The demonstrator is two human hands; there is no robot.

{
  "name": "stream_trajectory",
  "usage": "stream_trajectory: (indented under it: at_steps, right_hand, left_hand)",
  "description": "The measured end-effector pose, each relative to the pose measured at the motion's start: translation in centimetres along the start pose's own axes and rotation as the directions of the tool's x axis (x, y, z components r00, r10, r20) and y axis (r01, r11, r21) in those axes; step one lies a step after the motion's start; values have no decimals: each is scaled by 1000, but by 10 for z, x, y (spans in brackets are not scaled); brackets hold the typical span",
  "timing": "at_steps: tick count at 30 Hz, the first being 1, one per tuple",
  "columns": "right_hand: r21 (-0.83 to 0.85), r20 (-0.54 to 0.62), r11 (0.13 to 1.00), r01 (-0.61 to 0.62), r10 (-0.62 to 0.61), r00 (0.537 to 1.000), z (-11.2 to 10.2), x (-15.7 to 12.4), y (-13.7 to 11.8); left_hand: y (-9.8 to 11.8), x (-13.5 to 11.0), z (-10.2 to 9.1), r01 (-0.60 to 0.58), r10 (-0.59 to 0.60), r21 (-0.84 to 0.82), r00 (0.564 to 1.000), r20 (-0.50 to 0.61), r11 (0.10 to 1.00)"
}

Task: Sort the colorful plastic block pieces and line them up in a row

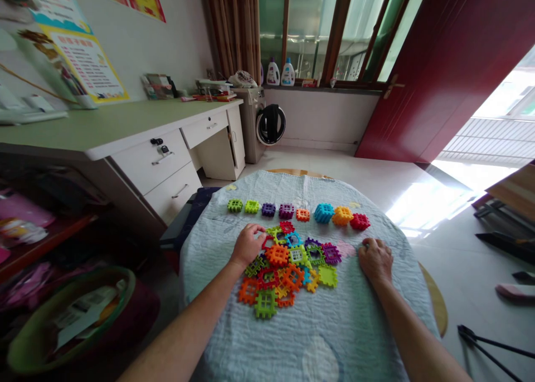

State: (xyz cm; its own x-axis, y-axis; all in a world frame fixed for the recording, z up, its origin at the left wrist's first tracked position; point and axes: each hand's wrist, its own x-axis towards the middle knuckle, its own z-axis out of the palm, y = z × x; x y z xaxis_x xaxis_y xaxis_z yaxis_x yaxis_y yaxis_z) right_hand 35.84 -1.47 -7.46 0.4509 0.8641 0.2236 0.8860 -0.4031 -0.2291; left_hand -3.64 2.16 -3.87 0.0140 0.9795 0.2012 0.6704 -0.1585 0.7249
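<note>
A heap of flat, square, waffle-like plastic building tiles (288, 268) in orange, green, red, blue and purple lies in the middle of a round table under a pale blue quilted cloth (317, 326). Beyond it stands a row of assembled cubes (298, 211), green at the left, then purple, orange, blue, orange and red. My left hand (247, 244) rests on the heap's left edge, fingers curled over a red tile. My right hand (375, 258) lies knuckles-up on the cloth to the right of the heap, fingers curled under; what they hold is hidden.
A long desk with white drawers (167, 159) runs along the left wall. A green basket of papers (71, 321) sits on the floor at lower left. A washing machine (263, 123) stands under the window, and a dark red door (438, 70) is open at right.
</note>
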Motion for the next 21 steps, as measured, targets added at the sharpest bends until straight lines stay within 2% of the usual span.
stream_trajectory:
  at_steps: [2, 4, 7, 10, 13, 16, 19, 21]
  right_hand:
    - [-2, 5, 1000, -1, 1, 1000, -1, 0, -1]
    - [-4, 7, 1000, -2, 2, 1000, -2, -1, -2]
    - [-4, 8, 1000, -7, 7, 1000, -3, -2, -3]
    - [-8, 12, 1000, -12, 12, 1000, -5, -2, -4]
    - [-11, 16, 1000, -8, 9, 1000, -6, -1, -4]
    - [-14, 16, 1000, -8, 8, 1000, -7, -1, -5]
    - [-10, 17, 1000, -10, 10, 1000, -7, -1, -5]
    - [-7, 17, 1000, -10, 10, 1000, -7, -2, -5]
  left_hand:
    - [14, 5, 9, -59, 58, 35, 997, 41, 998]
    - [25, 10, 18, -69, 58, 110, 993, 101, 992]
    - [37, 19, 28, -2, -42, 224, 981, 191, 975]
    - [42, 27, 30, 76, -146, 269, 958, 248, 960]
    - [40, 33, 21, 114, -190, 279, 946, 262, 954]
    - [31, 36, 3, 133, -214, 303, 944, 251, 944]
    - [23, 34, -16, 128, -225, 326, 933, 280, 937]
    - [23, 29, -22, 124, -232, 373, 937, 261, 920]
